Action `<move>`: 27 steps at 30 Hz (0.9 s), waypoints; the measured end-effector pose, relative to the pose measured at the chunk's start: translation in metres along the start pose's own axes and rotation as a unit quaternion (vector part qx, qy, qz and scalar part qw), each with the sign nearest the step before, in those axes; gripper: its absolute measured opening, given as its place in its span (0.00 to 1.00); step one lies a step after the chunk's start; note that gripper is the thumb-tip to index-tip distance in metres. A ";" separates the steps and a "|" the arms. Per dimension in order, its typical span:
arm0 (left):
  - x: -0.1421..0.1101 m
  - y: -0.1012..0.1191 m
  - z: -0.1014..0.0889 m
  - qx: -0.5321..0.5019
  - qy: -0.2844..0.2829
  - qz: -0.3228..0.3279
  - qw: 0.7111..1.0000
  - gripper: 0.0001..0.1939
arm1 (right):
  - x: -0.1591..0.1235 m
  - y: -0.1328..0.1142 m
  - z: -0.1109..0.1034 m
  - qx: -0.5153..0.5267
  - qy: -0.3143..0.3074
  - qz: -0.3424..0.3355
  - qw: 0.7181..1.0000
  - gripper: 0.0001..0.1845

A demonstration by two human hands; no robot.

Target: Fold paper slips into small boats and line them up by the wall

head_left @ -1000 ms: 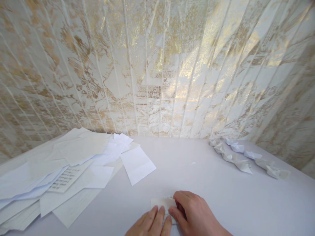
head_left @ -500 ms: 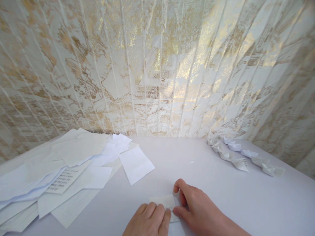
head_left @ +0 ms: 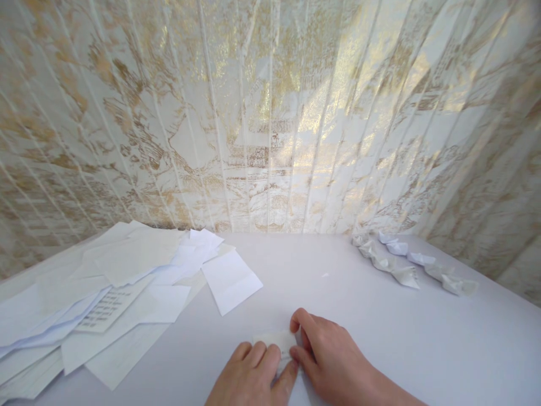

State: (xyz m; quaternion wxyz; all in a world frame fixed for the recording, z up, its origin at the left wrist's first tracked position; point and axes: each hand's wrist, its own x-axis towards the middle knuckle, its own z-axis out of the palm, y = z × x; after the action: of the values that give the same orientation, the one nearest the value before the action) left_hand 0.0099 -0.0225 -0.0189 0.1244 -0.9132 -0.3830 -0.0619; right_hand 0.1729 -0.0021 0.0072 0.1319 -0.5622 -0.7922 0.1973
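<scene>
A small folded piece of white paper point(head_left: 275, 341) lies on the table close in front of me. My left hand point(head_left: 253, 375) presses down on its near left part with bent fingers, thumb along the near side. At the paper's right edge, my right hand point(head_left: 327, 352) has its thumb on the corner and its index finger curled above it. Both thumbs are close together. The paper's near part is hidden under my left hand.
Loose white sheets point(head_left: 139, 254) are heaped at the left, one with printed text. A single sheet point(head_left: 232, 281) lies beside the heap. Several folded paper boats point(head_left: 397, 248) stand in two rows at the far right. A tiny paper scrap point(head_left: 325, 275) lies mid-table before the patterned wall point(head_left: 270, 113).
Both hands and the paper have shifted slightly left in view. My left thumb has spread a little from the fingers. The whole view has also shifted slightly.
</scene>
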 end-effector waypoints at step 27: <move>0.002 -0.046 -0.011 -0.243 -0.222 0.014 0.944 0.13 | 0.000 -0.002 -0.017 0.003 -0.081 0.020 0.996 0.20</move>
State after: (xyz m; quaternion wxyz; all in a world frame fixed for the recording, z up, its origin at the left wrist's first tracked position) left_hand -0.0221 0.0065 0.0006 -0.1888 -0.9115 -0.3615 0.0529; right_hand 0.1789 0.0001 0.0235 0.0644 -0.5597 -0.7884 0.2469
